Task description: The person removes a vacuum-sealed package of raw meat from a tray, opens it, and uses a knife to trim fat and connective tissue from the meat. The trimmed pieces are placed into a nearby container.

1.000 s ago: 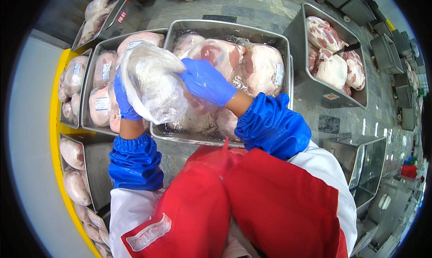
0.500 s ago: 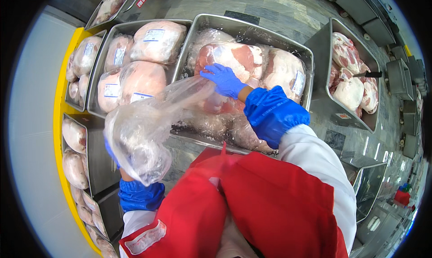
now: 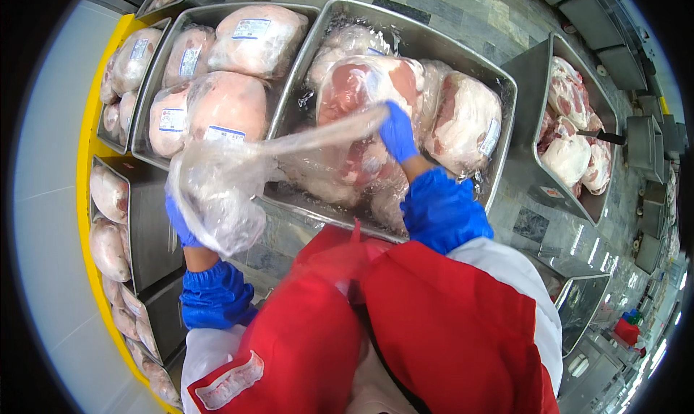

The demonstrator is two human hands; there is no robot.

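Note:
Bunched clear plastic bags (image 3: 217, 201) are in my blue-gloved left hand (image 3: 181, 215), at the left and partly hidden behind them. My right hand (image 3: 396, 134), also gloved, grips a stretched strip of that plastic, drawn out to the right above a steel tub (image 3: 434, 38). Beneath and beside it lie a large pinkish-red piece of meat (image 3: 347, 89) in clear film, a pale labelled piece (image 3: 460, 114) on the right, and other wrapped pieces. The tub holds wet, glistening plastic around them.
Left are tubs of labelled wrapped meat (image 3: 249, 38) and stacked side bins (image 3: 152, 233) beside a yellow edge (image 3: 87, 197). Right, a bin (image 3: 531, 175) holds bare cuts with a dark-handled knife (image 3: 607, 136). More steel bins (image 3: 643, 147) stand along the tiled floor (image 3: 531, 222).
The bag bundle and my left hand moved down, then slightly back up. My right hand moved away rightward from the bundle, stretching the plastic out between both hands.

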